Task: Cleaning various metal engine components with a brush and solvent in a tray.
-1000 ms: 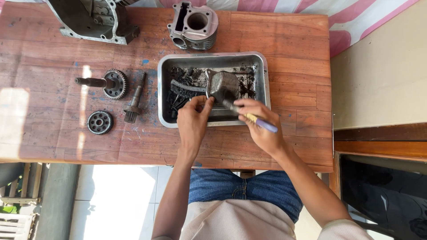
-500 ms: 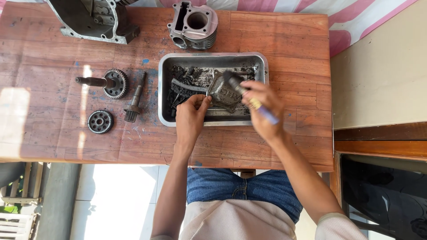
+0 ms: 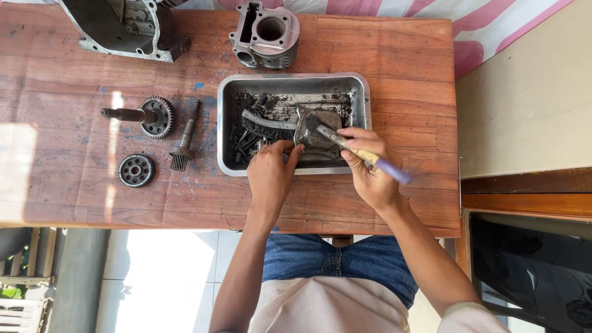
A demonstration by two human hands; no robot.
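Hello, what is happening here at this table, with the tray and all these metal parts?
A person stands at a wooden table and works over a metal tray. The left hand steadies a dirty metal part inside the tray, and the right hand holds a brush with its bristle end on that part. A wire brush lies in the tray too. Gears and shafts lie to the left, an engine cylinder behind the tray.

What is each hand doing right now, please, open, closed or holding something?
Left hand: closed on the metal part, steadying it in the tray.
Right hand: closed on a brush, bristles on the part.
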